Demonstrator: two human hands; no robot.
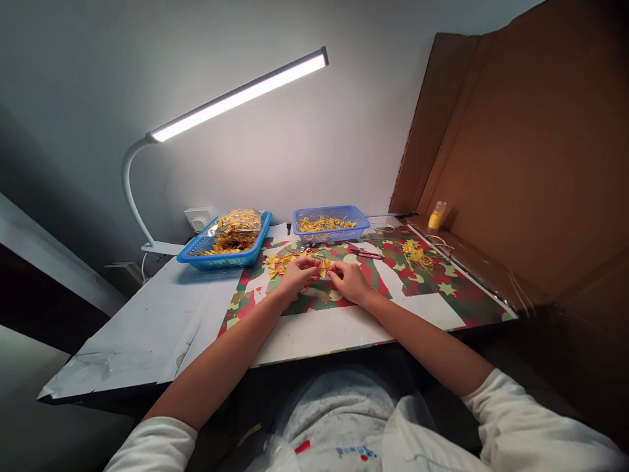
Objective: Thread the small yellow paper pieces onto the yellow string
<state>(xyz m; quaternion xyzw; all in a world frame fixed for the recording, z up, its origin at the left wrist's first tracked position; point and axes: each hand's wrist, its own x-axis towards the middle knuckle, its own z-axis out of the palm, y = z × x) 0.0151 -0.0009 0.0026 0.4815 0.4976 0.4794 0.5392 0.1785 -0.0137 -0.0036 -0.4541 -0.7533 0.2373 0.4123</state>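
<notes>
My left hand [297, 276] and my right hand [350, 282] are close together over the patterned mat, fingers pinched. Between their fingertips shows a small yellow ribbon-like piece [324, 266]; its exact shape is too small to make out. Just beyond and to the left of my left hand lies a loose pile of similar yellow pieces [276, 263]. A thin red-handled tool [369, 254] rests on the mat beyond my right hand. Farther right is a tangle of yellow strands [417, 254].
A blue basket [223, 261] with a plastic bag and yellow pieces stands at the back left. Another blue basket [330, 235] of yellow pieces sits against the wall. A lit lamp [240, 95] hangs overhead. A small bottle [436, 216] stands by the cardboard panel [521, 131].
</notes>
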